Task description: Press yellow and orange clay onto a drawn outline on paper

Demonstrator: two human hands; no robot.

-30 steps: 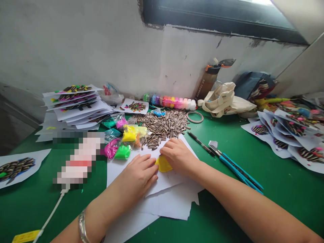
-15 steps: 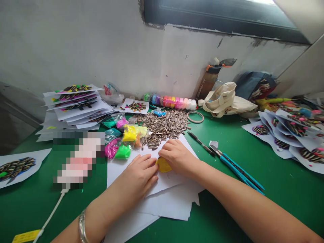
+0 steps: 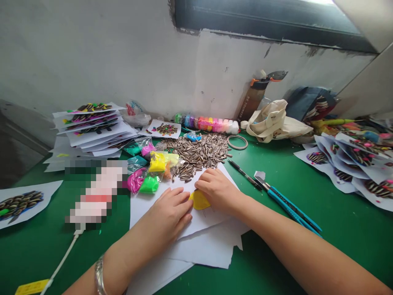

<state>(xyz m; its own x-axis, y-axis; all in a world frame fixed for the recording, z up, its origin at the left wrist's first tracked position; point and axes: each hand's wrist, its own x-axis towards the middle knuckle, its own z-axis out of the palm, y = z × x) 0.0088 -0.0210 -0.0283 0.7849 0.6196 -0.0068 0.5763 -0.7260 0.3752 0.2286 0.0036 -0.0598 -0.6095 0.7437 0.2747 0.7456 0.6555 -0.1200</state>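
While the left hand (image 3: 173,209) lies flat, seemingly empty, and I can't tell what the right hand (image 3: 216,189) holds in curled fingers, dragging either could smear the yellow clay (image 3: 200,200) between them on the paper (image 3: 196,223).

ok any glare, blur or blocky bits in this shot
Head view: washed-out glare at the window, top right; head view: coarse pixelation obscures a pinkish object left of the left hand; head view: seeds and right hand look fairly sharp, no obvious motion blur.
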